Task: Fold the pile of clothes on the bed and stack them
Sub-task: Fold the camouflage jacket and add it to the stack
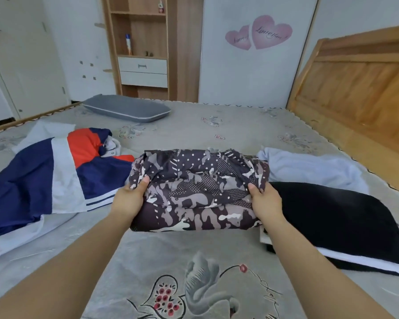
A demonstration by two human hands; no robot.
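Both hands grip a soft, puffy camouflage-print fabric bundle (197, 192) at bed centre: the left hand (129, 199) pinches its 9 o'clock edge, the right hand (264, 202) its 3 o'clock edge. A fuzzy black garment (336, 217) lies just beside it at 3 o'clock.

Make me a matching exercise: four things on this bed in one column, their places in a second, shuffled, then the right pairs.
Things:
1. camouflage garment
2. black garment
3. navy, white and orange jacket
4. grey pillow

Places:
A. far side of the bed, lying flat
B. spread out to the person's left
C. held at both ends by the left hand and right hand
D. to the person's right, white stripe along its near edge

Pairs: 1-C, 2-D, 3-B, 4-A
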